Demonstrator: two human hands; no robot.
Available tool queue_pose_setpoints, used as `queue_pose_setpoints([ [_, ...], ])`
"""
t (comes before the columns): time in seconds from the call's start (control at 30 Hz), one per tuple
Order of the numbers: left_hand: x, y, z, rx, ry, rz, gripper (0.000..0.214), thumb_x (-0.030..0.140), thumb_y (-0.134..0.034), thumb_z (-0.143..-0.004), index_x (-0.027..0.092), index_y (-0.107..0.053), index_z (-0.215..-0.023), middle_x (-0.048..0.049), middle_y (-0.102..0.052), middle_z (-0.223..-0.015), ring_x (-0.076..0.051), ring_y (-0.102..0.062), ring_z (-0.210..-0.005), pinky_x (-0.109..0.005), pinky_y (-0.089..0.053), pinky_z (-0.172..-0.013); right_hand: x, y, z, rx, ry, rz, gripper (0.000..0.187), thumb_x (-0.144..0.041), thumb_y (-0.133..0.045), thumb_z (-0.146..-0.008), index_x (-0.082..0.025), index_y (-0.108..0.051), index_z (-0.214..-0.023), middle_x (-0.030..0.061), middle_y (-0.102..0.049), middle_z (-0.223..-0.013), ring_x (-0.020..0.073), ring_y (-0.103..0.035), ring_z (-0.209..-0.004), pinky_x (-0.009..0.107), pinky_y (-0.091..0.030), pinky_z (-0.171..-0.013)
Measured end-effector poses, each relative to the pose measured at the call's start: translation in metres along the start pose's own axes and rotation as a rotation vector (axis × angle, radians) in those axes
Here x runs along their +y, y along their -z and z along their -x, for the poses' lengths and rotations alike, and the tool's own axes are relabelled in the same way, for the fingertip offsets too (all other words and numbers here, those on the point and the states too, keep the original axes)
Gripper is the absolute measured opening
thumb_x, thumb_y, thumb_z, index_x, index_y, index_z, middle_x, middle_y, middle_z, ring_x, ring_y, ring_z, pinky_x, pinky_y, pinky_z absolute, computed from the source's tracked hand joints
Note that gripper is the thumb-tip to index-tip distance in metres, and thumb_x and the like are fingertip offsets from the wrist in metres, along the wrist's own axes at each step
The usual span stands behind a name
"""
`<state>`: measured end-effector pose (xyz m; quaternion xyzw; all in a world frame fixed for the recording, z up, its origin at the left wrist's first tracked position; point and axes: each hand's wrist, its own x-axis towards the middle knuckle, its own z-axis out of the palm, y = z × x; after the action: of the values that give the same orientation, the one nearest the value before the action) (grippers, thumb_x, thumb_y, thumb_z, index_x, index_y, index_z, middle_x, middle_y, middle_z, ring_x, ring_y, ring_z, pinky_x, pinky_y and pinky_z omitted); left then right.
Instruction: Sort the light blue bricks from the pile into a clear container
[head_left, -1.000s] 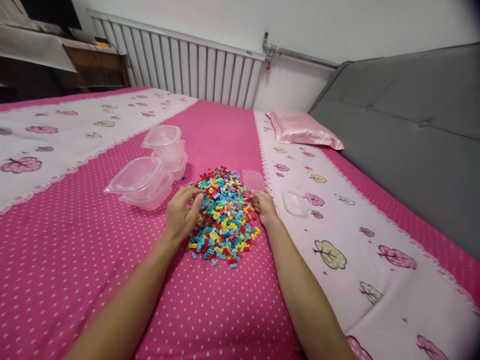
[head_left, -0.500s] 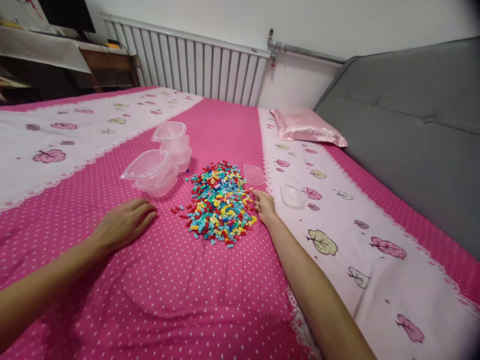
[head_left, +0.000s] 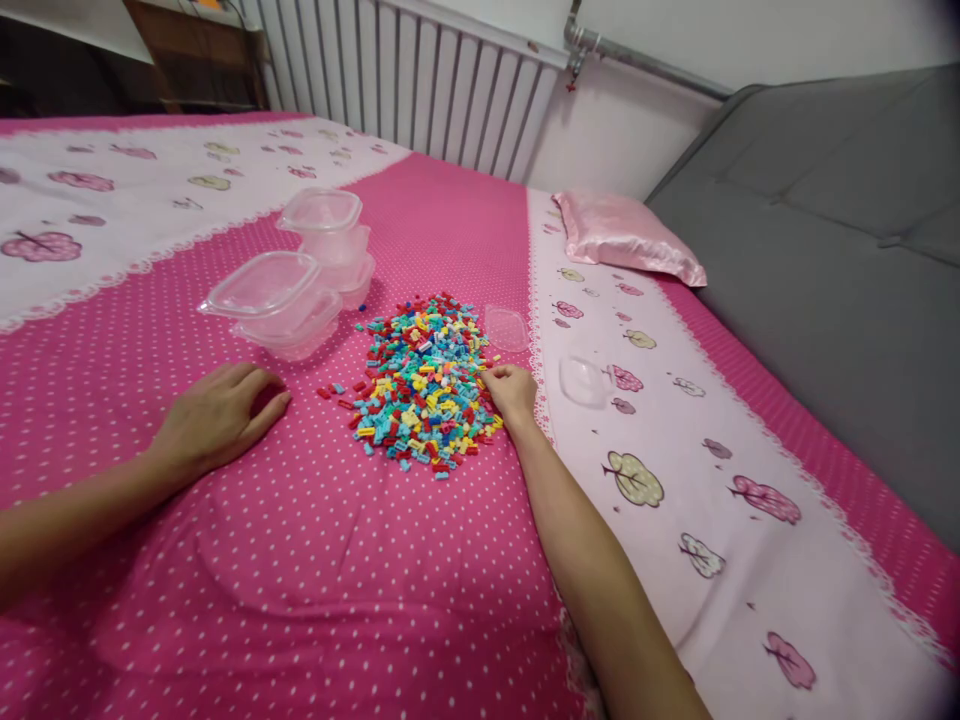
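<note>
Apparently early: bricks [head_left: 424,385] heaped on bed [head_left: 337,560], colours mixed; none seen in tubs [head_left: 270,285] | left hand [head_left: 214,415] beside, fingers loosely wide | right hand [head_left: 514,392] at heap's edge, fingers narrow, hold unclear

Before you, the pink-and-white bed [head_left: 450,560] carries a loose pile of small coloured bricks [head_left: 427,390], stacked clear containers [head_left: 281,318], two clear lids [head_left: 583,383] and a pink pillow [head_left: 626,235].

White radiator [head_left: 420,90] and grey pipe [head_left: 652,65] along a pale wall [head_left: 750,40], padded grey headboard [head_left: 832,240] at right.
</note>
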<state>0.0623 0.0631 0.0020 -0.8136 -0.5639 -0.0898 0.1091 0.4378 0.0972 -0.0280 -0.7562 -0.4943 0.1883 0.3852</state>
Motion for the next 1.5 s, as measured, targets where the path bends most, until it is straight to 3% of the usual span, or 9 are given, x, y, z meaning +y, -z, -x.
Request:
queue_pose_setpoints([
  [0.23,0.001,0.002,-0.003,-0.015,-0.010,0.024,0.036,0.048,-0.028,-0.092,0.021,-0.052,-0.093,-0.0071,-0.059,-0.094,-0.022,-0.052,-0.087,-0.033,-0.042,-0.084,-0.001,0.012,0.002,-0.145,-0.214,-0.703,0.019,-0.033,-0.073,-0.062,-0.016,-0.068,-0.069,-0.0056,-0.057,-0.052,0.0064,-0.045,-0.045,0.019,-0.033,-0.042],
  [0.33,0.000,0.001,-0.009,-0.016,-0.037,0.053,0.035,0.049,-0.029,-0.090,0.022,-0.051,-0.085,-0.0053,-0.055,-0.085,-0.020,-0.049,-0.080,-0.032,-0.041,-0.081,-0.005,0.023,0.001,-0.246,-0.318,-0.855,0.022,-0.033,-0.077,-0.060,-0.016,-0.064,-0.069,-0.0122,-0.034,-0.040,0.0027,-0.021,-0.035,0.017,-0.013,-0.032],
  [0.47,0.008,-0.001,-0.024,-0.052,-0.085,0.041,0.035,0.045,-0.029,-0.091,0.021,-0.050,-0.078,-0.0038,-0.054,-0.081,-0.018,-0.047,-0.078,-0.029,-0.039,-0.077,-0.006,0.031,-0.001,-0.373,-0.369,-0.966,0.026,-0.033,-0.078,-0.061,-0.015,-0.067,-0.077,-0.0143,-0.024,-0.041,0.0012,-0.012,-0.035,0.015,-0.006,-0.030],
  [0.63,0.028,-0.005,-0.044,-0.099,-0.051,-0.075,0.042,0.044,-0.024,-0.094,0.020,-0.057,-0.083,-0.0046,-0.063,-0.091,-0.019,-0.056,-0.077,-0.028,-0.032,-0.060,-0.003,0.025,-0.001,-0.296,-0.356,-0.906,0.025,-0.033,-0.077,-0.061,-0.016,-0.064,-0.073,-0.0132,-0.030,-0.043,0.0019,-0.016,-0.035,0.016,-0.010,-0.031],
  [0.73,0.034,-0.011,-0.052,-0.090,-0.004,-0.073,0.046,0.045,-0.023,-0.093,0.021,-0.059,-0.079,-0.0077,-0.067,-0.092,-0.023,-0.061,-0.080,-0.030,-0.032,-0.057,0.000,0.013,-0.001,-0.151,-0.275,-0.786,0.024,-0.033,-0.072,-0.065,-0.017,-0.067,-0.082,-0.0102,-0.045,-0.048,0.0042,-0.029,-0.038,0.017,-0.023,-0.036],
  [0.9,0.031,-0.018,-0.054,-0.065,0.031,-0.038,0.048,0.046,-0.022,-0.092,0.021,-0.061,-0.079,-0.0122,-0.070,-0.091,-0.027,-0.064,-0.081,-0.032,-0.035,-0.058,0.001,0.002,0.004,-0.030,0.081,-0.256,0.030,-0.041,-0.064,-0.071,-0.019,-0.073,-0.089,-0.0049,-0.055,-0.053,0.0116,-0.048,-0.050,0.024,-0.039,-0.055],
  [1.1,0.030,-0.019,-0.051,-0.064,0.102,-0.040,0.054,0.046,-0.020,-0.091,0.017,-0.065,-0.086,-0.0136,-0.070,-0.094,-0.029,-0.065,-0.085,-0.033,-0.038,-0.060,-0.007,0.004,0.011,0.007,0.109,0.157,0.033,-0.044,-0.065,-0.071,-0.019,-0.076,-0.090,0.0035,-0.069,-0.068,0.0202,-0.060,-0.066,0.030,-0.043,-0.067],
  [1.33,0.030,-0.019,-0.049,-0.063,0.104,-0.042,0.056,0.046,-0.018,-0.091,0.017,-0.066,-0.088,-0.0131,-0.070,-0.095,-0.030,-0.065,-0.085,-0.034,-0.039,-0.061,-0.004,0.001,0.009,0.055,0.092,0.128,0.025,-0.037,-0.062,-0.072,-0.020,-0.076,-0.084,0.0021,-0.068,-0.064,0.0182,-0.058,-0.061,0.028,-0.040,-0.061],
  [1.5,0.029,-0.020,-0.048,-0.055,0.102,-0.047,0.056,0.046,-0.018,-0.091,0.017,-0.066,-0.088,-0.0128,-0.069,-0.095,-0.029,-0.065,-0.085,-0.033,-0.038,-0.060,0.000,0.001,0.008,0.047,0.029,-0.286,0.032,-0.045,-0.065,-0.068,-0.017,-0.072,-0.082,-0.0054,-0.052,-0.048,0.0118,-0.045,-0.047,0.024,-0.035,-0.051],
])
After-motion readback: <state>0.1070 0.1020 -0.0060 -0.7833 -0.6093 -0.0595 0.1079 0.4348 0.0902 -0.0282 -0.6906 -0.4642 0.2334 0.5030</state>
